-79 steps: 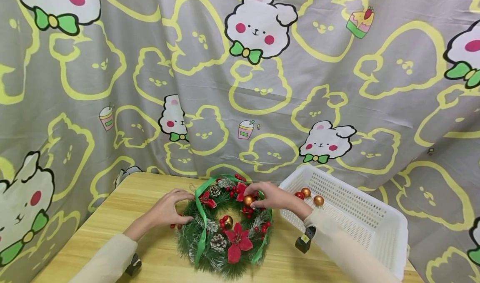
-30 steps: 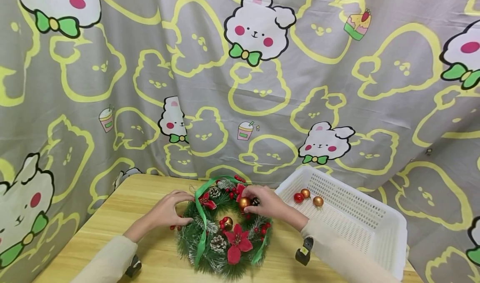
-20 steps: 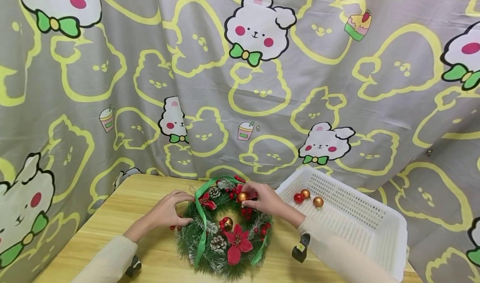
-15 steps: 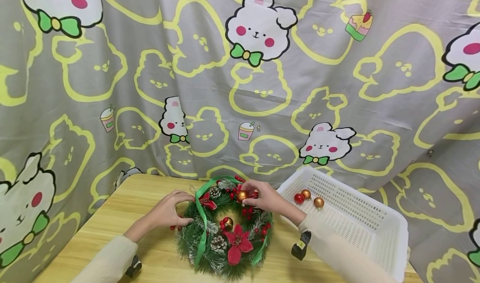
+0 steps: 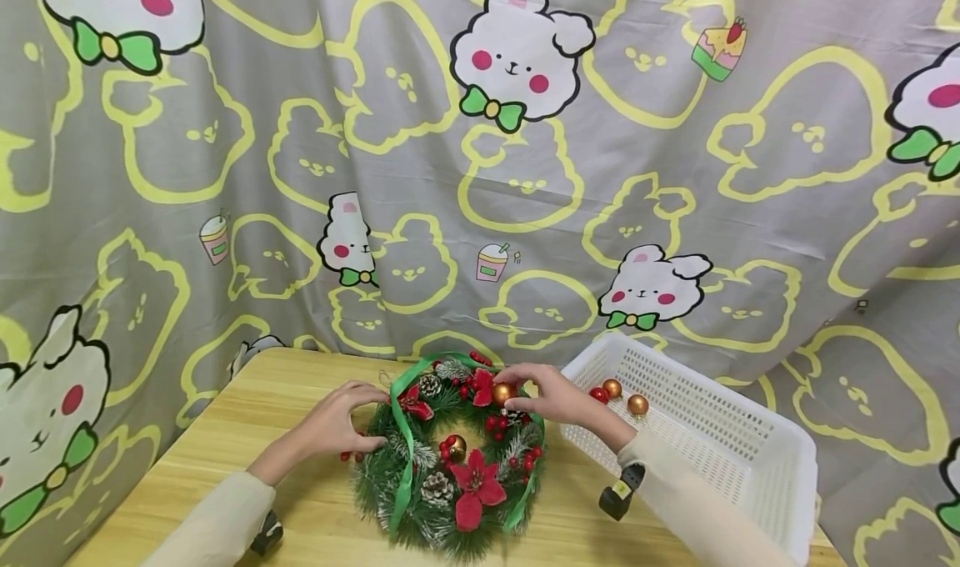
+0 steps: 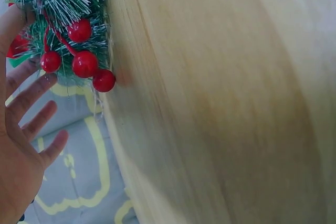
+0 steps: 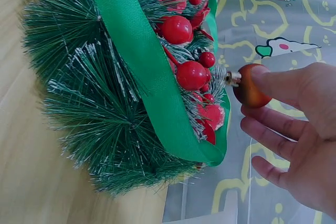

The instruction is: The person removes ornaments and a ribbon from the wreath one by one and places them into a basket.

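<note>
A green Christmas wreath [image 5: 442, 513] lies on the table, dressed with red poinsettias [image 5: 478, 485], pine cones [image 5: 437, 488], red berries and a green ribbon [image 5: 402, 492]. At its left rim, my left hand [image 5: 330, 421] rests with thumb and fingers spread; in the left wrist view the fingers [image 6: 39, 121] look splayed beside red berries [image 6: 85, 64]. My right hand [image 5: 551, 393] pinches a gold Christmas ball [image 5: 503, 395] over the wreath's upper right. The right wrist view shows that ball [image 7: 249, 90] between thumb and fingers, its metal cap pointing at the wreath.
A white perforated basket [image 5: 720, 400] stands on the right of the wooden table [image 5: 300, 500], holding two gold balls [image 5: 637, 404] and a red ball [image 5: 599, 394]. Another gold ball [image 5: 456, 448] sits at the wreath's centre. A patterned curtain [image 5: 420, 175] hangs behind.
With the gold ball pinched, my right hand has shifted left and up over the wreath, then back a little to the right. The left hand has stayed in place.
</note>
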Action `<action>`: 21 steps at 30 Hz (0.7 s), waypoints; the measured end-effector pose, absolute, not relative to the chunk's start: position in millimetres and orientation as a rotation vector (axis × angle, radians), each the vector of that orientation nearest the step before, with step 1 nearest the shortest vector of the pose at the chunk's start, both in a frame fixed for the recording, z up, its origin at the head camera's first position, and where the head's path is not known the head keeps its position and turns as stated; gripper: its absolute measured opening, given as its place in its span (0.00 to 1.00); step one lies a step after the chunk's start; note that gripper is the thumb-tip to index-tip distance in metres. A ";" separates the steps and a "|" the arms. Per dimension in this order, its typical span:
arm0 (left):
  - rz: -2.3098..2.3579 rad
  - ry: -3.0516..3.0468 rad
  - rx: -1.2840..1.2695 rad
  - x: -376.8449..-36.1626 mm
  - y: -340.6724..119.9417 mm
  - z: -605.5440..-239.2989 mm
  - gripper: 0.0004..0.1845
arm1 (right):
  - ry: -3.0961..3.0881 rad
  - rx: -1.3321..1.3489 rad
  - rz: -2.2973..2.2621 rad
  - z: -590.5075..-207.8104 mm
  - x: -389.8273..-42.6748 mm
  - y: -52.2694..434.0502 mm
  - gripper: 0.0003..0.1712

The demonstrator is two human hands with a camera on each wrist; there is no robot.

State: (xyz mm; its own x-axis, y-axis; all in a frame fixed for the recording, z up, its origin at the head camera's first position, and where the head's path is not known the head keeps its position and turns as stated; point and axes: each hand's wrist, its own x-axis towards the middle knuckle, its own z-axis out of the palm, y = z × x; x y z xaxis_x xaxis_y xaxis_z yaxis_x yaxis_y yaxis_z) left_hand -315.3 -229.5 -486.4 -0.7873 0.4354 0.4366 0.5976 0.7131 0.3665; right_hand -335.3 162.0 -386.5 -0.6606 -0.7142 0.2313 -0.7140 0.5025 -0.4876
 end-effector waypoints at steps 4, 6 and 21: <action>-0.724 -2.602 -0.799 -314.7 -229.1 -485.7 0.30 | 2.711 -1.300 -0.903 -389.1 -334.2 162.1 0.20; -0.718 -2.594 -0.804 -314.8 -228.9 -485.9 0.30 | 2.727 -1.295 -0.908 -390.8 -334.5 160.0 0.20; -0.725 -2.600 -0.808 -314.1 -228.5 -484.4 0.30 | 2.709 -1.374 -0.718 -389.0 -336.2 129.2 0.21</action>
State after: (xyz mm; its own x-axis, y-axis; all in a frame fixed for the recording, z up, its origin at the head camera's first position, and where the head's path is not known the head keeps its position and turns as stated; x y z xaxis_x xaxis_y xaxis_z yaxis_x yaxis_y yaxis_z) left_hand -314.1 -228.5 -484.4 -0.7875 0.4336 0.4380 0.5977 0.7107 0.3710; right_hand -336.2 129.2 -389.0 -0.6122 -0.7688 0.1847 -0.7593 0.5065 -0.4086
